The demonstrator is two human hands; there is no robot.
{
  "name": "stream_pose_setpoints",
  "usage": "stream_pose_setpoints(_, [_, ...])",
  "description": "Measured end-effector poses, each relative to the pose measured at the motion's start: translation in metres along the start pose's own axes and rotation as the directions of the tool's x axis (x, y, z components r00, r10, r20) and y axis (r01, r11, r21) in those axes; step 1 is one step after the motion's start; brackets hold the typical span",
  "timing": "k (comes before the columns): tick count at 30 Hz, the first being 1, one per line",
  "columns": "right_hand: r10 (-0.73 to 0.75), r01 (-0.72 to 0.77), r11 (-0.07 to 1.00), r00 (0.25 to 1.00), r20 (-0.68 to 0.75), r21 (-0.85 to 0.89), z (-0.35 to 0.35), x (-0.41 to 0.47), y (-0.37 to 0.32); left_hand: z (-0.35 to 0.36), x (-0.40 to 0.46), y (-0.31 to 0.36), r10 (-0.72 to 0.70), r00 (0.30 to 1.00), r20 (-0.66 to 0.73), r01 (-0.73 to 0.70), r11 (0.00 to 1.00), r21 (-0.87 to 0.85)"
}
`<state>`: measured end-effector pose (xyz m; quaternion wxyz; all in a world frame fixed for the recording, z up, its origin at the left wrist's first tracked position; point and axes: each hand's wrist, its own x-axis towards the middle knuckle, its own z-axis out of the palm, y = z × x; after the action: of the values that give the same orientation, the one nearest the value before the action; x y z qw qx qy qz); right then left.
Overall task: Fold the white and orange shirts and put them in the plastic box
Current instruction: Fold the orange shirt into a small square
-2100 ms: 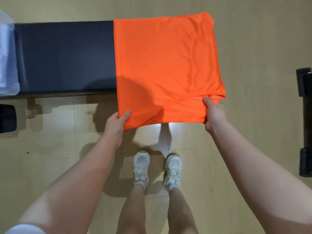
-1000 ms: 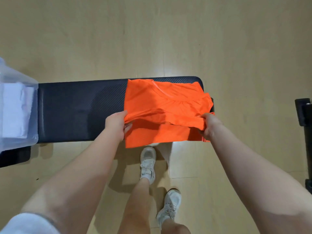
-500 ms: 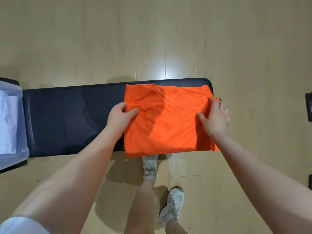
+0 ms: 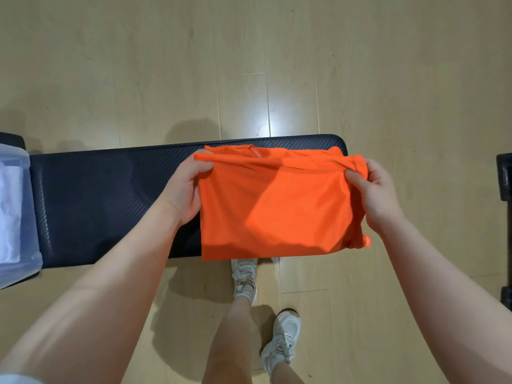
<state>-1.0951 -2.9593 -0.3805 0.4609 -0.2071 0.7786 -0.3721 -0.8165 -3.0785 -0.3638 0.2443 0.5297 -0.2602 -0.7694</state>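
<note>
Head view, looking down: orange shirt sits on right end of black bench, roughly centre frame, near hem hanging a bit past the bench's front edge. Left hand pinches the shirt's left far corner, thumb on top, fingers tucked under the cloth. Right hand pinches the right far corner the same way, thumb over the bunched edge. Both grips closed on fabric, neither hand spread.

Change: half a second ago both hands lay flatter on the folded cloth, pressing the fold down; now they have curled round the far edge and raised it slightly off the bench, so that the top edge sags between them. Two seconds ago the shirt was held wide and hanging; it's now a compact rectangle. Reads as fold done or one more fold-over coming; can't tell which.

Plastic box at 9 o'clock, on the bench's left end, partly cut off by frame. White shirt appears to be inside it already, folded, seen through the clear wall.

Judgement: white half finished, orange nearly there. Remaining: carry the bundle toward 9 o'clock and drop it in the box on top of the white one. Risk: slippery fabric unfolding if lifted by corners only.
</note>
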Motion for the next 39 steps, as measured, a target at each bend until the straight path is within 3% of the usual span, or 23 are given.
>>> stream_pose_setpoints(5, [0.006, -0.041, 0.946, 0.994, -0.109, -0.323, 0.019, 0.034, 0.011, -0.004, 0.031, -0.014, 0.096, 0.965, -0.244, 0.016, 0.906, 0.422])
stream_pose_setpoints(9, [-0.096, 0.029, 0.949, 0.975, -0.198, -0.315, 0.028, 0.049, 0.008, -0.004, 0.039, -0.02, 0.222, 0.928, -0.3, -0.079, 0.903, 0.422])
stream_pose_setpoints(12, [-0.142, 0.064, 0.947, 0.962, -0.232, -0.314, 0.031, 0.053, 0.006, -0.004, 0.042, -0.021, 0.238, 0.915, -0.324, -0.102, 0.917, 0.385])
stream_pose_setpoints(15, [-0.113, -0.005, 0.932, 0.946, -0.304, -0.362, 0.037, 0.049, 0.006, -0.009, 0.046, -0.021, 0.291, 0.894, -0.342, -0.078, 0.851, 0.52])
stream_pose_setpoints(17, [-0.197, 0.018, 0.895, 0.912, -0.359, -0.445, 0.045, 0.033, 0.006, -0.01, 0.045, -0.022, 0.419, 0.854, -0.31, -0.071, 0.682, 0.728])
stream_pose_setpoints(18, [-0.308, 0.102, 0.834, 0.901, -0.304, -0.543, 0.053, 0.019, 0.006, -0.01, 0.04, -0.024, 0.502, 0.828, -0.249, -0.053, 0.513, 0.857])
stream_pose_setpoints(20, [-0.481, 0.339, 0.669, 0.876, -0.038, -0.662, 0.079, -0.013, 0.012, -0.002, 0.028, -0.038, 0.624, 0.781, 0.036, -0.122, 0.096, 0.988])
stream_pose_setpoints(21, [-0.496, 0.424, 0.595, 0.862, 0.104, -0.683, 0.094, -0.025, 0.018, 0.003, 0.021, -0.049, 0.609, 0.764, 0.211, -0.212, -0.072, 0.975])
stream_pose_setpoints(22, [-0.486, 0.489, 0.523, 0.844, 0.227, -0.698, 0.11, -0.033, 0.025, 0.005, 0.018, -0.064, 0.549, 0.754, 0.36, -0.305, -0.193, 0.933])
stream_pose_setpoints(23, [-0.469, 0.537, 0.439, 0.821, 0.326, -0.72, 0.125, -0.037, 0.034, 0.006, 0.017, -0.077, 0.468, 0.771, 0.432, -0.352, -0.252, 0.901])
stream_pose_setpoints(26, [-0.425, 0.59, 0.219, 0.774, 0.468, -0.777, 0.144, -0.028, 0.049, -0.003, 0.025, -0.097, 0.294, 0.896, 0.333, -0.249, -0.289, 0.925])
stream_pose_setpoints(29, [-0.443, 0.594, 0.085, 0.741, 0.504, -0.8, 0.13, -0.009, 0.059, -0.011, 0.036, -0.093, 0.318, 0.898, 0.305, -0.171, -0.387, 0.906])
stream_pose_setpoints(36, [-0.386, 0.299, 0.258, 0.904, 0.185, -0.919, 0.053, 0.016, 0.07, -0.007, 0.042, -0.09, 0.398, 0.897, 0.191, -0.062, -0.314, 0.948])
stream_pose_setpoints(39, [-0.296, 0.2, 0.44, 0.953, 0.069, -0.876, 0.02, 0.019, 0.075, 0.011, 0.042, -0.094, 0.414, 0.907, 0.081, 0.023, -0.241, 0.97])
